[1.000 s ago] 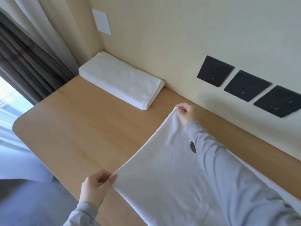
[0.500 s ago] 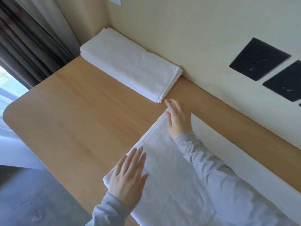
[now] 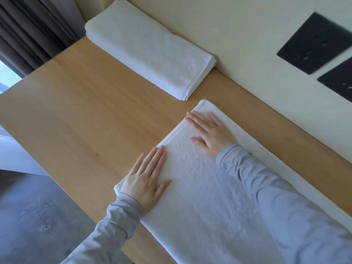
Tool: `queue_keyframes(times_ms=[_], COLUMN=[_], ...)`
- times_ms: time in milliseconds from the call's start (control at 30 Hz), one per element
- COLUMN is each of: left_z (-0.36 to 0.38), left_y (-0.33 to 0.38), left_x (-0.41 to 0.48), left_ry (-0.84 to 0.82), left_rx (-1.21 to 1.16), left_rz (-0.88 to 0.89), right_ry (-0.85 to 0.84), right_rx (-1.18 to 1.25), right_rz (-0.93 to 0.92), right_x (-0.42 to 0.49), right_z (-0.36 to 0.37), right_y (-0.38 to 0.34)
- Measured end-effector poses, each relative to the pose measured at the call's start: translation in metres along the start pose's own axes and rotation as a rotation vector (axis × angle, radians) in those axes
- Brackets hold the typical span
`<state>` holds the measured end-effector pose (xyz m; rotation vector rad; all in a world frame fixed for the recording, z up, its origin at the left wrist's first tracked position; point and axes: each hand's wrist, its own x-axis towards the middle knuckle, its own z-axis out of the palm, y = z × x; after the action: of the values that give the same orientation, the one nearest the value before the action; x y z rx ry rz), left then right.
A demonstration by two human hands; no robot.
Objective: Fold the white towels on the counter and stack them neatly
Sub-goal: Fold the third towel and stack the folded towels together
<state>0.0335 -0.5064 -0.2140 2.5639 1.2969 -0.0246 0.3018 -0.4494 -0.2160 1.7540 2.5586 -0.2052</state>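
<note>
- A dark curtain hangs at the far left, beside the end of the surface, which is pale wood and carries both towels.
- A folded towel lies at the far edge, snug along the wall. It is most likely parked there as the base of the stack, out of the folding space.
- The left hand lies flat with fingers straight and close together. It presses the near left corner of the second towel and grips nothing.
- The second towel lies near and to the right of the folded one, apart from it. It runs long toward the right, and its left edge shows doubled layers.
- The right hand is also flat, fingers slightly spread, on the far left corner. I judge that both palms are smoothing the fold and keeping the layered edges aligned.
- Black plates are fixed to the wall at the far right.
- No brand, label or readable writing shows anywhere.
</note>
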Motion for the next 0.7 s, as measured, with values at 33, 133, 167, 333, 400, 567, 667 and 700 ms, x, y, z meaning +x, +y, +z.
queue_keyframes(times_ms=[33, 133, 167, 333, 400, 567, 667, 700], left_z=[0.0, 0.0, 0.0, -0.003, -0.004, 0.013, 0.019, 0.02], left_y=[0.001, 0.001, 0.001, 0.008, 0.022, 0.072, 0.076, 0.075], left_x=[0.0, 0.0, 0.0, -0.001, -0.005, -0.027, -0.032, -0.032], left_ry=[0.003, 0.006, 0.003, 0.002, 0.054, 0.119, 0.111, 0.118], left_rx=[0.001, 0.018, 0.025, 0.035, 0.024, -0.106, -0.09, -0.075], left_rz=[-0.01, -0.036, -0.037, -0.078, -0.156, -0.311, -0.349, -0.349], right_ry=[0.015, 0.035, 0.032, 0.085, 0.199, 0.228, 0.119, 0.082], right_rx=[0.012, 0.038, 0.028, 0.068, 0.17, 0.194, 0.108, 0.077], right_rz=[0.081, 0.18, 0.186, 0.272, 0.208, 0.058, -0.065, -0.092], right_x=[0.002, 0.005, 0.005, -0.006, -0.032, -0.11, -0.143, -0.149], right_z=[-0.002, -0.002, -0.001, -0.013, -0.017, 0.008, 0.022, 0.023], right_y=[0.011, 0.027, 0.028, -0.018, -0.06, -0.138, -0.137, -0.125])
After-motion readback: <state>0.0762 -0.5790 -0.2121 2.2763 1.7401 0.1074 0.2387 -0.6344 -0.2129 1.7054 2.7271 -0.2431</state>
